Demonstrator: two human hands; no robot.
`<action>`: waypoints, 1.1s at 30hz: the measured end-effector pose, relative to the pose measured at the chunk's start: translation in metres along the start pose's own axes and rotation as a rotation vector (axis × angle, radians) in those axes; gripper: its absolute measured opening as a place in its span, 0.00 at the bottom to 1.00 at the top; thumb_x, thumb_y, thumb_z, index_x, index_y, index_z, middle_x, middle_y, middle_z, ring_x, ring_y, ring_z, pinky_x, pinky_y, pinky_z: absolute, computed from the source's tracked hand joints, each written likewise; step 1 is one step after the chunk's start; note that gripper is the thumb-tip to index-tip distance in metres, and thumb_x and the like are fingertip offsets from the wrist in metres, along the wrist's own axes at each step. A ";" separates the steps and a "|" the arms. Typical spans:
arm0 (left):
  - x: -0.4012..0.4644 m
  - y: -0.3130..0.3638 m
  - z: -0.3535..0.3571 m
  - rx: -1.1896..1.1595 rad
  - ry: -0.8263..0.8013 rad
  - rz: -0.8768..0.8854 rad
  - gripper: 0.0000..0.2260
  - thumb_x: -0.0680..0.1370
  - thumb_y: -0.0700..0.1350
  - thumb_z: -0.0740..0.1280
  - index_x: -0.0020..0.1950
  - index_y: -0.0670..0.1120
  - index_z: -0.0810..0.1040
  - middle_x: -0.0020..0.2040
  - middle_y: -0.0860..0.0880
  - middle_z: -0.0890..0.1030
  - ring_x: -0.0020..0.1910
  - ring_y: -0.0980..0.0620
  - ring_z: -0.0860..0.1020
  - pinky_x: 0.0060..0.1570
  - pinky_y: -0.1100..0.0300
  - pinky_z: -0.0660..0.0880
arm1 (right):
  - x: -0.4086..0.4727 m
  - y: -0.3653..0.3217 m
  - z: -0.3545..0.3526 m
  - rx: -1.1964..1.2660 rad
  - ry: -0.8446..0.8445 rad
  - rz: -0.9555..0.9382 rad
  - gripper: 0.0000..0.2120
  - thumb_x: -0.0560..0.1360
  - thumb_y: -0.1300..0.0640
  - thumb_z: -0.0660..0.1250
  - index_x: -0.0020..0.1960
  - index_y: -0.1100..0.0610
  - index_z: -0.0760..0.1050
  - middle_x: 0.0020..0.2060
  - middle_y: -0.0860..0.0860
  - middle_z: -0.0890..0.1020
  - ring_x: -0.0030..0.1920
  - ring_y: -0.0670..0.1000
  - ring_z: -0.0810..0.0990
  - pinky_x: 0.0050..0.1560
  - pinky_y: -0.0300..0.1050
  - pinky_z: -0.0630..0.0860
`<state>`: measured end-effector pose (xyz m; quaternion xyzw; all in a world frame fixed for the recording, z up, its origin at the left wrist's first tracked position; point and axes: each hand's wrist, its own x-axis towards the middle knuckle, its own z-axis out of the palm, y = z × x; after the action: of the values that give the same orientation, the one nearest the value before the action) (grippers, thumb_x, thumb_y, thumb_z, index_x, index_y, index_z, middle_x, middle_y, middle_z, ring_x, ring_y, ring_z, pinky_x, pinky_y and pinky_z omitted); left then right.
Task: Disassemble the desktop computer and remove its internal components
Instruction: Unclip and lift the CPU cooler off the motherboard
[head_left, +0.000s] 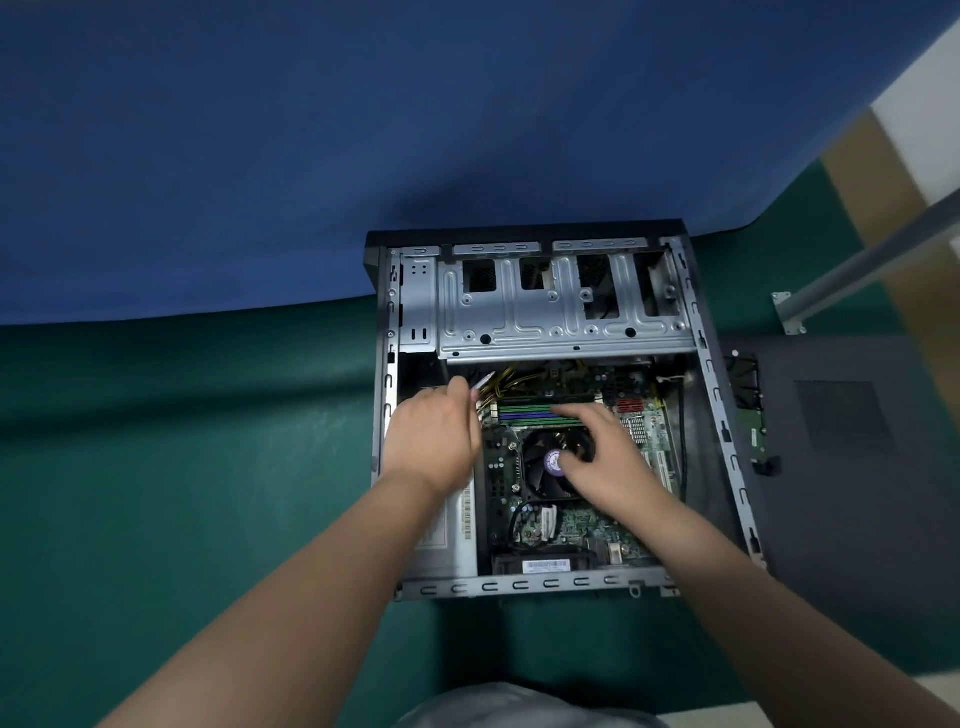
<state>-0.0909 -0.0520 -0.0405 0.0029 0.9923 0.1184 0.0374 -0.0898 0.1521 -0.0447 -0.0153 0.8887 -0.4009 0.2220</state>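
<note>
An open desktop computer case (722, 431) lies on its side on a green surface. Inside are a green motherboard (576, 525), a black CPU fan (550, 462) with a purple sticker, and RAM slots (524, 410). My left hand (434, 441) is at the case's left side and pinches a thin silver-tipped tool or cable end (118, 384) near yellow wires (506, 382). My right hand (602, 452) reaches over the fan, its fingers spread and touching the RAM slots. A grey metal drive cage (561, 306) spans the far part of the case.
A grey power supply (457, 540) sits under my left forearm. To the right of the case lie a dark side panel (841, 431) and a hard drive (756, 415). A blue cloth (311, 156) covers the far area. A metal leg (852, 265) stands at right.
</note>
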 end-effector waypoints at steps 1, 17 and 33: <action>0.000 0.000 0.000 0.000 0.002 0.001 0.10 0.81 0.49 0.51 0.42 0.48 0.63 0.31 0.51 0.68 0.30 0.50 0.66 0.33 0.56 0.60 | -0.002 0.002 -0.001 -0.106 -0.033 -0.039 0.28 0.71 0.58 0.67 0.69 0.46 0.65 0.65 0.42 0.67 0.68 0.45 0.63 0.70 0.44 0.59; 0.000 -0.001 0.001 -0.008 0.004 -0.001 0.10 0.81 0.49 0.51 0.42 0.48 0.63 0.30 0.51 0.67 0.29 0.50 0.66 0.32 0.56 0.60 | 0.056 -0.014 -0.004 -0.743 -0.574 0.008 0.51 0.61 0.55 0.78 0.75 0.52 0.51 0.70 0.53 0.62 0.70 0.56 0.61 0.67 0.49 0.66; 0.000 -0.001 0.003 0.012 0.011 0.014 0.10 0.81 0.49 0.51 0.42 0.48 0.63 0.30 0.51 0.68 0.28 0.51 0.66 0.30 0.56 0.60 | -0.010 -0.014 0.000 -0.879 0.013 -0.279 0.42 0.63 0.63 0.73 0.72 0.54 0.57 0.67 0.52 0.65 0.69 0.55 0.61 0.65 0.50 0.61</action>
<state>-0.0905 -0.0527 -0.0433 0.0096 0.9931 0.1127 0.0309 -0.0828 0.1451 -0.0307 -0.2251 0.9651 -0.0122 0.1329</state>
